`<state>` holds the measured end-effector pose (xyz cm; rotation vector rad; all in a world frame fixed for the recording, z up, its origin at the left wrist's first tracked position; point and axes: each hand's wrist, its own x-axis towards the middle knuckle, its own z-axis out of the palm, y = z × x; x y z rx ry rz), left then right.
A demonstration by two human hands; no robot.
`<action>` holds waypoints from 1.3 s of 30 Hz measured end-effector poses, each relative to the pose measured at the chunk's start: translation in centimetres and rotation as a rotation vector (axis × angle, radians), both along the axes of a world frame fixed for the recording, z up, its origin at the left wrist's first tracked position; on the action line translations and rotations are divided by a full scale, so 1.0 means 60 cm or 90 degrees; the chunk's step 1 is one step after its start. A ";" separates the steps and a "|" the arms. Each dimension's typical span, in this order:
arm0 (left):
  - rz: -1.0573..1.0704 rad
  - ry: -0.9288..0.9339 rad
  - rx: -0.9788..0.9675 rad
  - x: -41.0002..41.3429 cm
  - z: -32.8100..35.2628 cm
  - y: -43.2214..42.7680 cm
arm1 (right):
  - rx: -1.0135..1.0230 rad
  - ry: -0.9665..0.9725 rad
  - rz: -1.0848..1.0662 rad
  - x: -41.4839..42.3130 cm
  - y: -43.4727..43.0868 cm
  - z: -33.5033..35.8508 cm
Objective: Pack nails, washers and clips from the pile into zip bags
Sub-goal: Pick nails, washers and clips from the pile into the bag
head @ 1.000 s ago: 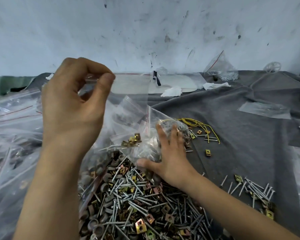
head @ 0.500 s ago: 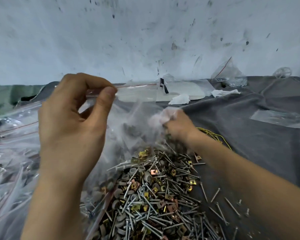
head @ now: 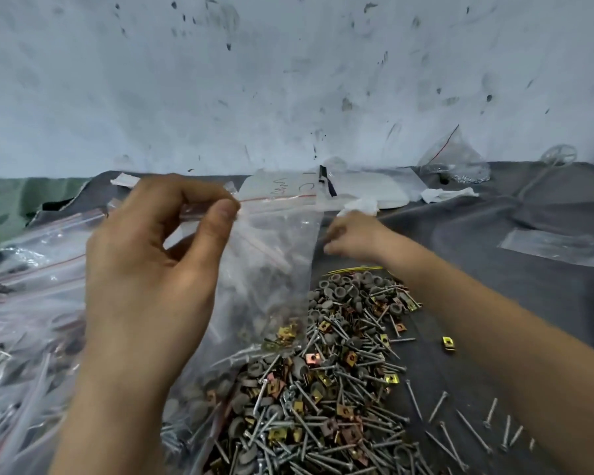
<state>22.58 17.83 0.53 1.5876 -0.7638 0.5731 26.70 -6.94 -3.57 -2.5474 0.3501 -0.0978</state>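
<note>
The left hand [head: 151, 269] is raised over the counter [head: 528, 289], thumb and forefinger pinching the top left corner of a clear zip bag [head: 271, 255] at its red seal line. The bag hangs down, its lower end touching the pile [head: 330, 389]; a few brass clips [head: 285, 334] and nails [head: 240, 356] lie in its bottom. The right hand [head: 354, 238] is at the bag's upper right edge, fingers curled, but it is blurred and I cannot tell whether it grips the plastic. The pile lies on grey cloth just below both hands: nails, grey washers [head: 343, 289] at its far end, and clips mixed through. Loose nails [head: 460, 416] lie apart to the right, with a single clip [head: 448, 344] near the right forearm. Filled bags [head: 24, 303] are heaped on the left. A yellow wire [head: 354, 269] shows just beyond the washers.
</note>
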 end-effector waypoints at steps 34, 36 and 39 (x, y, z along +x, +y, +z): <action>-0.125 -0.134 0.163 -0.062 -0.025 -0.107 | 0.202 -0.454 0.047 -0.246 0.028 0.099; -0.113 -0.116 0.134 -0.060 -0.027 -0.105 | 0.207 -0.476 -0.006 -0.241 0.014 0.095; -0.081 -0.092 0.105 -0.054 -0.025 -0.097 | 0.170 -0.415 -0.083 -0.214 -0.030 0.066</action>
